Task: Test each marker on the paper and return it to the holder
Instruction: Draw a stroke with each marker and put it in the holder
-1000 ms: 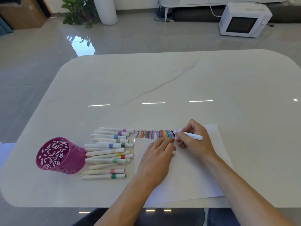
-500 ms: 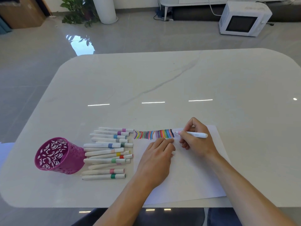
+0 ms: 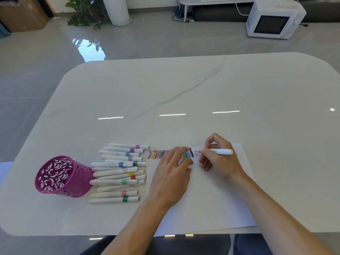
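A white marble-look table [image 3: 184, 92] with rounded corners filled most of the view, a thin grey vein [image 3: 185, 92] running slantwise across its glossy top. Three short streaks of reflected light [image 3: 172, 114] lay in a row on it. Beyond it stretched a shiny grey tiled floor [image 3: 165, 43]. A white microwave [image 3: 274, 19] stood on that floor at the far right. At the far left were a cardboard box [image 3: 20, 15], a leafy green plant [image 3: 82, 13] and, just beside the plant, a white cylinder [image 3: 117, 11]. A white furniture leg [image 3: 185, 10] stood near some cables [image 3: 177, 16].
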Tool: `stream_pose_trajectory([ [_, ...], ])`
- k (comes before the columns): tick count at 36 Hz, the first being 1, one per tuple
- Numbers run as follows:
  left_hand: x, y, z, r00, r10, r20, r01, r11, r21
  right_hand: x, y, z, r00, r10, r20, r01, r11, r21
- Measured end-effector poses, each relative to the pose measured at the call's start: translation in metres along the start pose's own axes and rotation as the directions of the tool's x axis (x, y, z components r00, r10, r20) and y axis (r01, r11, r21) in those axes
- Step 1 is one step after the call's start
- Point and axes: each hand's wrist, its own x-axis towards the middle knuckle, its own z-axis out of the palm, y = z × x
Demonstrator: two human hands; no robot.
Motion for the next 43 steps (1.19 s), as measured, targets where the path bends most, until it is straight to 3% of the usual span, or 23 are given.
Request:
stream_pose_trajectory([
  [15, 0.008, -0.012, -0.001, 0.989, -0.064, 0.134, 0.070, 0.997, -0.037, -0.002, -0.001, 0.004, 1.000, -0.007, 0.004, 0.007, 1.000, 0.012],
  [43, 0.005, -0.013, -0.003, 0.983, -0.034, 0.179, 0.033, 0.999, 0.012, -0.004, 0.000, 0.009, 0.999, -0.023, -0.027, 0.020, 0.996, -0.088],
])
